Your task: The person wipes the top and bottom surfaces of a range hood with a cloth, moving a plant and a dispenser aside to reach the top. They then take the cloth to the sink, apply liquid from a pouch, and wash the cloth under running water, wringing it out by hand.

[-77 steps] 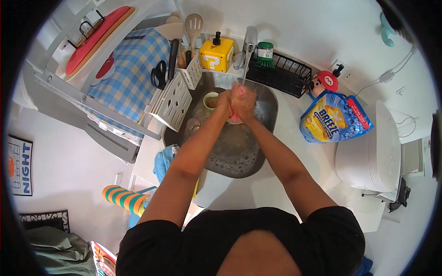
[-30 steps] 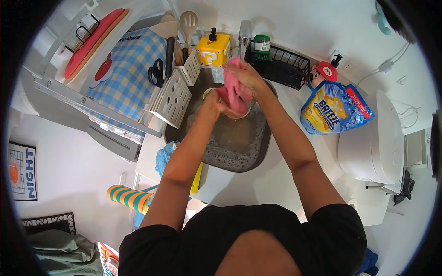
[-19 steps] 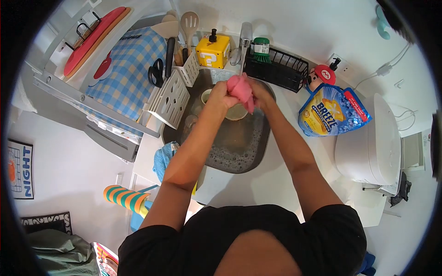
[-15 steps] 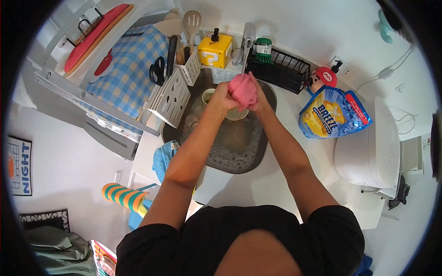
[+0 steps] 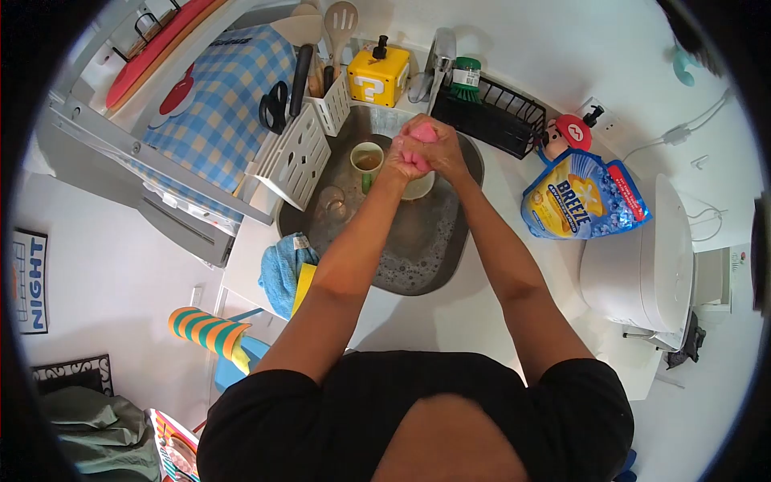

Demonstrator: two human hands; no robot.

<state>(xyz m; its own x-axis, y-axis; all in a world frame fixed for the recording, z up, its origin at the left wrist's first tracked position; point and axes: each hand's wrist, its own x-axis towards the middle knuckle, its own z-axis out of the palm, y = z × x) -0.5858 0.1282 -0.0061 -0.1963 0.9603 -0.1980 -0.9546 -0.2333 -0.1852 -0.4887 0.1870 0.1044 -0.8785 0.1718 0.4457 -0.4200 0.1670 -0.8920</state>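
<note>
Over the far part of the sink (image 5: pixel 385 281), both hands are pressed round a crumpled pink cloth (image 5: pixel 423 135). My left hand (image 5: pixel 406 157) grips it from the left, and my right hand (image 5: pixel 440 149) wraps over it from the right. Only small patches of pink show between the fingers. Just below the hands a pale bowl (image 5: pixel 419 188) is partly hidden. A cup with a green handle (image 5: pixel 367 157) stands left of them, and a clear glass (image 5: pixel 332 202) lies lower in the soapy water. The faucet (image 5: pixel 441 53) rises behind the hands.
Left of the sink are a white utensil rack (image 5: pixel 295 158) and a blue towel (image 5: pixel 283 271). Behind it stand a yellow soap dispenser (image 5: pixel 379 78) and a black rack (image 5: pixel 482 120). A blue detergent pouch (image 5: pixel 580 195) and a white appliance (image 5: pixel 634 257) are at the right.
The pink cloth was bunched loosely between both hands; now the hands are closed tightly round it. They have moved slightly back from the bowl, and more of the cup shows.
</note>
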